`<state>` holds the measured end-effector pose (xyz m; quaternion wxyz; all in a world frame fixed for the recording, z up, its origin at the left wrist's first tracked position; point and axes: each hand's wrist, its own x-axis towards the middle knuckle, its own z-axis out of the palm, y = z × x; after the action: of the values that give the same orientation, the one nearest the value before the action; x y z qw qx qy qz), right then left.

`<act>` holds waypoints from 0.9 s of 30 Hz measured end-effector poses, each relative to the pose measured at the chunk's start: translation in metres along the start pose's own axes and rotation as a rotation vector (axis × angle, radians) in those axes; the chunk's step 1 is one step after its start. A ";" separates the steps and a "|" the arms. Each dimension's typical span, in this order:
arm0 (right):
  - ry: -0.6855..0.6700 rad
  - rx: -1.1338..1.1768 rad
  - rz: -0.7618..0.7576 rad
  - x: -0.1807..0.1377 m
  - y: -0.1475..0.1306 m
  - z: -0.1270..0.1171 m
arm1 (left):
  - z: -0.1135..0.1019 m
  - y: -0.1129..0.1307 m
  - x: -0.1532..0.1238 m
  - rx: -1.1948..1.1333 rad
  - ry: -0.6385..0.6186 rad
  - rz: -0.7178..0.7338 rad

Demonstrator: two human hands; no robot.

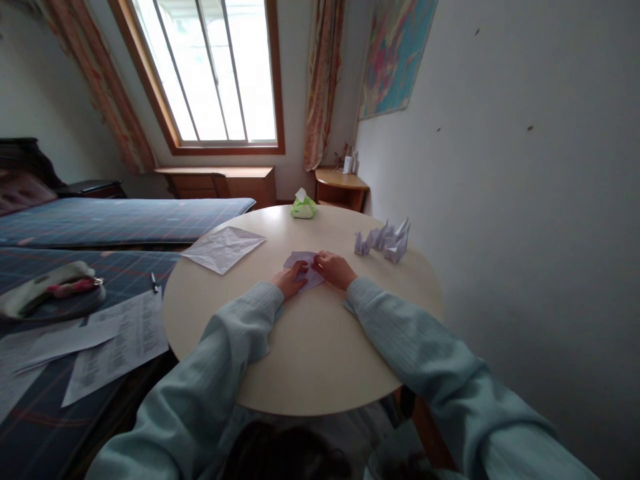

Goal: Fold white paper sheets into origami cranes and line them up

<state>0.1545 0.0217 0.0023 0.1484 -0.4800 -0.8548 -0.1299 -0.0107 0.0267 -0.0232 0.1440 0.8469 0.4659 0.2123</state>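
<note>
A piece of pale lilac paper (313, 279), partly folded, lies flat near the middle of the round table (310, 363). My left hand (291, 279) grips its left side with bent fingers. From the right, my right hand (336, 269) pinches the paper near its upper edge, and the fingertips of both hands almost meet. The fingers hide part of the folds. Several folded paper figures (395, 245) stand upright to the right of my right hand. At the table's left lies a creased white sheet of paper (225, 249), spread out.
A green tissue pack (303, 205) sits at the table's far edge. On the left, a bed (130, 223) with a plaid cover carries printed sheets (117, 343), a pen (154, 283) and a white bag-like item (55, 290). The wall (510, 233) rises close at the right.
</note>
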 end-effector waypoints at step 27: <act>-0.016 -0.118 0.078 -0.003 -0.014 0.003 | -0.006 0.009 -0.006 0.110 -0.073 0.162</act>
<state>0.1433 0.0136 -0.0023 0.1179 -0.5217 -0.8276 -0.1705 -0.0098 0.0170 -0.0152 0.0965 0.8956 0.4013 0.1662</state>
